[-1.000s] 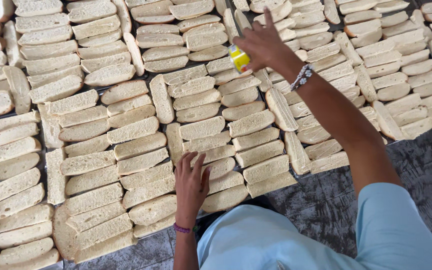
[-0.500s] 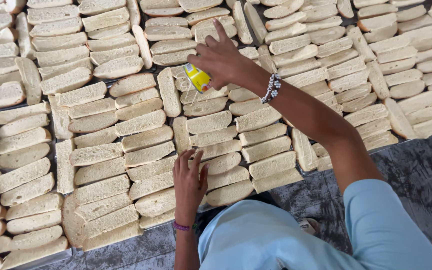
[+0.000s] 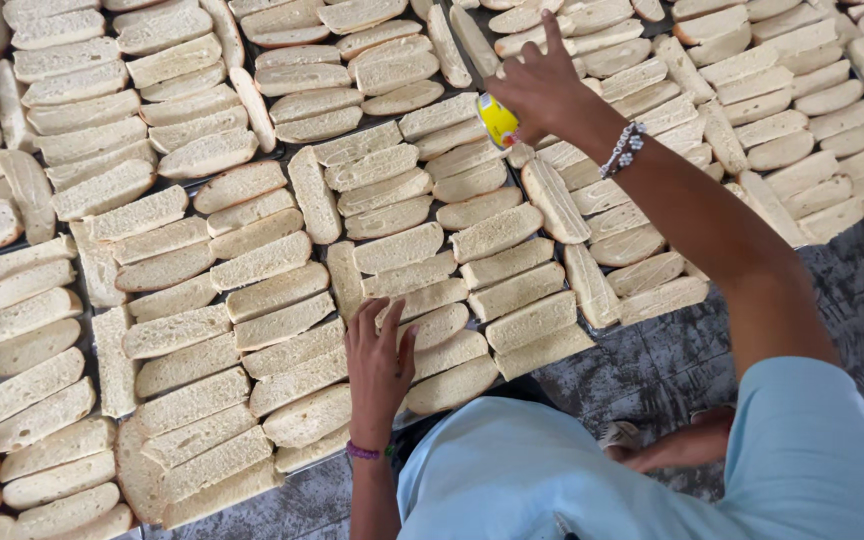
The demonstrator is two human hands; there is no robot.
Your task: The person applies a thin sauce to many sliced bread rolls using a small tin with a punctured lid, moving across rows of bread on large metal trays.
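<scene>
Seen from above, the right hand [image 3: 542, 85] grips a small yellow plastic container [image 3: 498, 120] over rows of pale sliced bread pieces [image 3: 252, 262]; the left hand [image 3: 378, 365] rests flat, fingers spread, on the slices.

Bread slices [image 3: 252, 265]: pale cream crumb, tan-to-light-brown crusts, filling most of the frame. Small container [image 3: 498, 120], upper centre, in the right hand [image 3: 542, 85]: bright yellow with a white patch. Bracelet [image 3: 624, 147] on that wrist: silver-white beads. Band [image 3: 363, 452] on the left wrist, lower centre: purple-pink. Shirt [image 3: 592, 470], lower right: light blue, plain. Floor [image 3: 642, 360] at right: dark grey, mottled.
</scene>
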